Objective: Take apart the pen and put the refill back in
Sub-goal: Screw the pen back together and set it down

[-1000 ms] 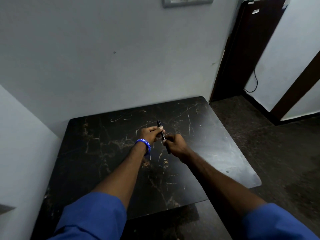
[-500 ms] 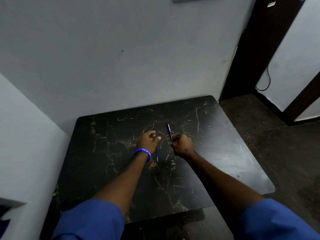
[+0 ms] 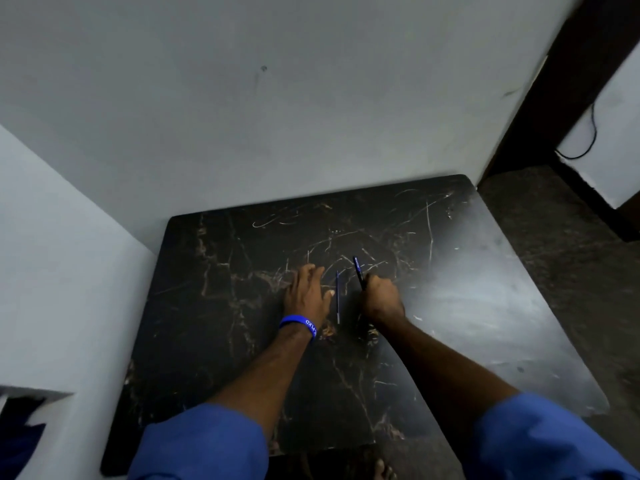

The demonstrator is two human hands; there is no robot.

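**Barrel in our right fist, refill out on the table**

Fisted around the pen barrel [image 3: 358,271], our right hand [image 3: 381,299] keeps the lower part of it hidden, while the upper end sticks out past the knuckles and leans away toward the wall [image 3: 311,98]. Our left hand [image 3: 306,292] lies palm down with the fingers spread and loose, holding nothing. Between the two hands the thin blue refill [image 3: 337,296] lies flat on the black marble-patterned table [image 3: 485,306], pointing away from us, just beside our left thumb; whether the thumb touches it we cannot tell. A blue wristband [image 3: 298,323] circles our left wrist, and blue sleeves [image 3: 201,441] cover both upper arms.
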